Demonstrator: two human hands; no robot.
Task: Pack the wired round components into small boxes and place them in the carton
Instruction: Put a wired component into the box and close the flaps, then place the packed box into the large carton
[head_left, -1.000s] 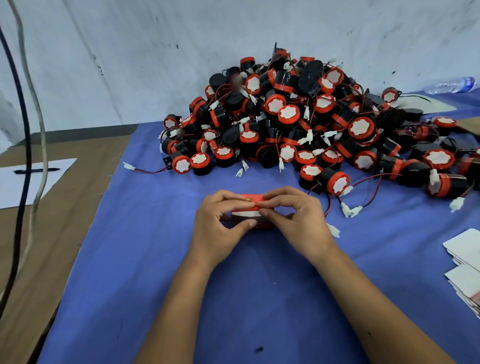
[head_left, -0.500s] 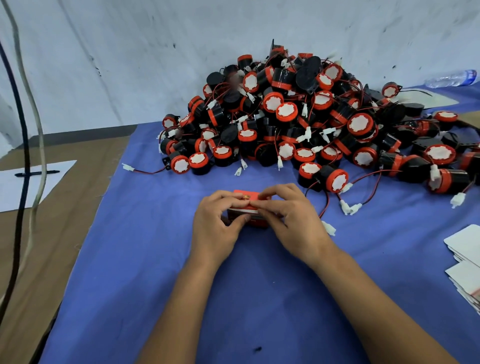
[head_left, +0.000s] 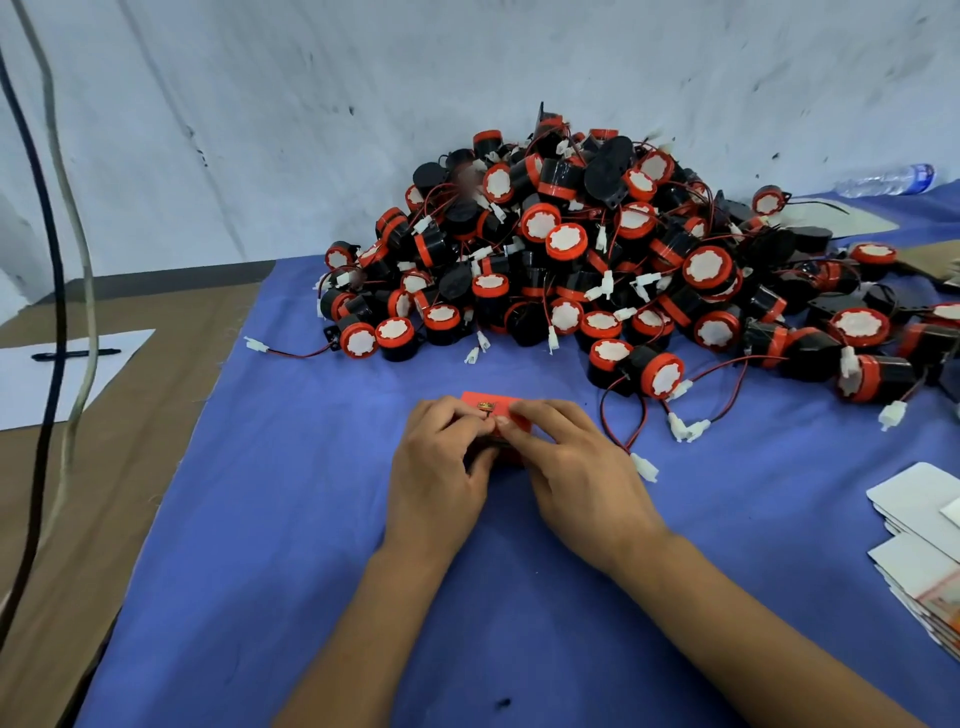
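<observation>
I see both hands meeting over a small red box on the blue cloth that covers the bench. My left hand curls round the box's left side, fingertips on its top and thumb tucked low at the near face. My right hand grips it from the other side — its fingers lie across the top edge, touching the left fingertips. Only the far strip of the box, with a small gold mark on it, shows past the knuckles; the rest is hidden under the hands.

Just beyond the hands rises the pile of wired round components, black bodies with red caps and white faces, heaped against the white wall. Right of my right hand a red-and-black wire loops out from the pile, and a white plug lies close beside the right wrist. Further right, near the picture's edge, sits a stack of flat white cards — possibly unfolded boxes, I cannot tell. Far to the left of my left hand lies a white sheet with a dark pen on it, on brown cardboard, and two cables hang in front of it. A plastic bottle lies beyond the pile, to the right.
</observation>
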